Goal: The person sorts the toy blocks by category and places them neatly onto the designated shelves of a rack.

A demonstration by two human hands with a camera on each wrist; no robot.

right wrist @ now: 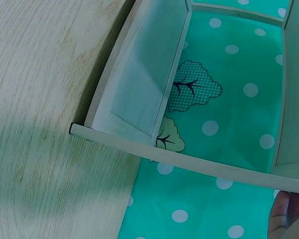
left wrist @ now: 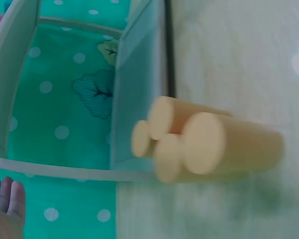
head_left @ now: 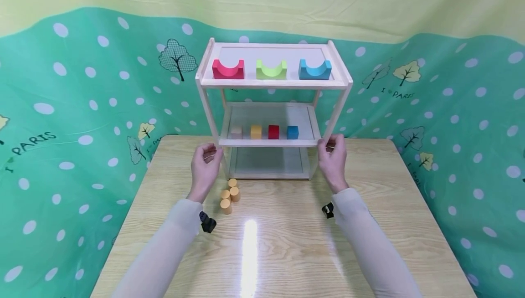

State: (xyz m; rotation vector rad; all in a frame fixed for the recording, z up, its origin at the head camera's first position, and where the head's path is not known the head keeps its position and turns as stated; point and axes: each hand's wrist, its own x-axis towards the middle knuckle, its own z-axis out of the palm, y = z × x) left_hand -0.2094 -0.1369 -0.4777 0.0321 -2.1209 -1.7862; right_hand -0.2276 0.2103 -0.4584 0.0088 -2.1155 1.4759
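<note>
A white three-level toy shelf (head_left: 274, 143) stands at the back of the wooden table. My left hand (head_left: 205, 168) is beside its left front post at middle-shelf height; in the left wrist view its fingers (left wrist: 16, 196) lie just off the post. On the other side, my right hand (head_left: 334, 161) pinches the right front post at the same height. Its fingertips (right wrist: 280, 206) come right up to the post in the right wrist view. Several small wooden cylinders (head_left: 226, 205) stand upright in a cluster by the left hand, in front of the shelf's left corner.
Three arch-cut blocks, pink (head_left: 228, 71), green (head_left: 271, 71) and blue (head_left: 314, 71), line the top level. Below them sit white (head_left: 236, 132), yellow (head_left: 256, 132), red (head_left: 273, 132) and blue (head_left: 292, 132) cubes. A green dotted cloth (head_left: 102, 88) hangs behind the table (head_left: 287, 243).
</note>
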